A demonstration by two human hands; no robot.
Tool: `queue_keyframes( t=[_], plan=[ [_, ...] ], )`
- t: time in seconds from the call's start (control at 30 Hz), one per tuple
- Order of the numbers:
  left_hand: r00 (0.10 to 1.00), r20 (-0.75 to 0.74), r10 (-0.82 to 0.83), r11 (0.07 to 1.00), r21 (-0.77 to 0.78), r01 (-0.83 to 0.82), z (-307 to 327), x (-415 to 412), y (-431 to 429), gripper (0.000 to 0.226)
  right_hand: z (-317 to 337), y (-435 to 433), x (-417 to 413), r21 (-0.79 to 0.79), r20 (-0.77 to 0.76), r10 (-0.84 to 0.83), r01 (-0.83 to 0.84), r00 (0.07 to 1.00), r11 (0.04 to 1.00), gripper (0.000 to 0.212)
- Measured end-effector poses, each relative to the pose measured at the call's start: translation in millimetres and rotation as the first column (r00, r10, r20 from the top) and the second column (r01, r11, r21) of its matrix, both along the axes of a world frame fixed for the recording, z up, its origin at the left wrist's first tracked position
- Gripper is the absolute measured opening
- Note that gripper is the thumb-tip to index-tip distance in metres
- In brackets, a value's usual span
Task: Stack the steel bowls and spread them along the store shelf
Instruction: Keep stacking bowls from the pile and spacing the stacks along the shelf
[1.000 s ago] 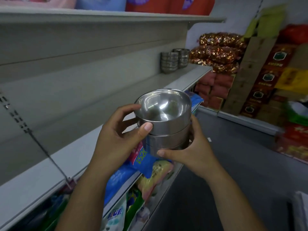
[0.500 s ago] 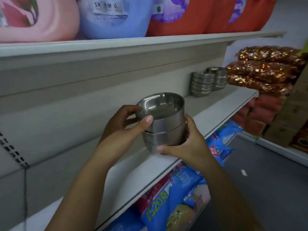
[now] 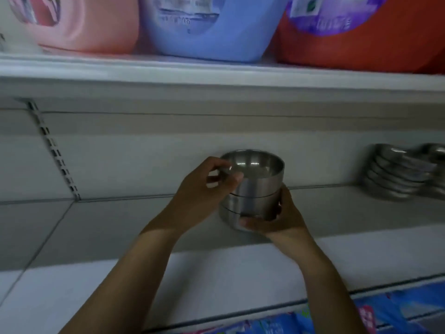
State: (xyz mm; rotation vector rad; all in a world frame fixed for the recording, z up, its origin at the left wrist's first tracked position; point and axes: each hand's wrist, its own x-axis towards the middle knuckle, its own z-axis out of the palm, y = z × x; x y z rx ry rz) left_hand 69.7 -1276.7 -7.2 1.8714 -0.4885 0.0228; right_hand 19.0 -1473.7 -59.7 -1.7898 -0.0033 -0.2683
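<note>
A stack of three nested steel bowls (image 3: 255, 189) is held between both hands over the white shelf board (image 3: 216, 276), near its back wall. My left hand (image 3: 204, 191) grips the left side, thumb on the top bowl's rim. My right hand (image 3: 277, 218) wraps the lower right side, fingers under the bottom bowl. I cannot tell whether the stack touches the shelf. Two more stacks of steel bowls (image 3: 399, 174) stand at the right end of the same shelf.
The shelf above carries large detergent jugs: pink (image 3: 79, 22), blue (image 3: 209, 27) and red (image 3: 366, 34). A slotted upright (image 3: 55, 153) runs down the back wall at left. Blue packets (image 3: 337, 319) lie on the shelf below.
Both hands carried the stack of bowls from out in front of the shelf edge inward over the shelf board. My view turned to face the shelf squarely.
</note>
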Motion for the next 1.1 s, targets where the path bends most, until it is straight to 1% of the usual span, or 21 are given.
queue_keyframes(
  t=[0.1,0.2,0.3,0.37,0.47,0.57,0.67,0.8,0.93,1.1],
  plan=[
    [0.998,0.015,0.059,0.998,-0.026,-0.058,-8,5,-20,0.033,-1,-20,18,-0.036,-0.014,0.049,-0.050,0.999,0.998,0.108],
    [0.989,0.079,0.123,0.991,-0.066,-0.118,-18,4,-39,0.036,-2,-38,30,-0.091,-0.021,0.054,-0.055,0.998,0.994,0.101],
    [0.982,0.150,0.116,0.982,-0.164,-0.091,-33,-2,-54,0.046,-7,-49,37,-0.105,-0.001,-0.002,0.002,1.000,0.994,0.099],
    [0.972,0.206,0.116,0.986,-0.145,-0.087,-46,-5,-60,0.054,-14,-51,37,-0.098,0.025,-0.030,0.032,0.999,0.995,0.101],
    [0.964,0.228,0.133,0.990,-0.085,-0.117,-59,-5,-61,0.061,-21,-49,37,-0.070,0.057,-0.048,0.052,0.997,0.996,0.106],
    [0.954,0.265,0.139,0.990,-0.060,-0.127,-65,-4,-59,0.062,-24,-47,37,-0.055,0.062,-0.059,0.063,0.996,0.997,0.116],
    [0.950,0.276,0.147,0.989,-0.053,-0.138,-69,-1,-58,0.060,-24,-46,35,-0.042,0.065,-0.069,0.072,0.996,0.997,0.120],
    [0.938,0.307,0.164,0.985,-0.003,-0.171,-73,3,-56,0.065,-21,-44,32,-0.039,0.070,-0.090,0.093,0.993,0.995,0.112],
    [0.925,0.345,0.158,0.983,0.034,-0.181,-68,2,-51,0.062,-22,-44,28,-0.102,0.082,-0.132,0.140,0.988,0.985,0.084],
    [0.912,0.386,0.137,0.960,0.175,-0.218,-49,-9,-32,0.056,-15,-44,14,-0.154,0.068,-0.135,0.144,0.989,0.978,0.082]
  ],
)
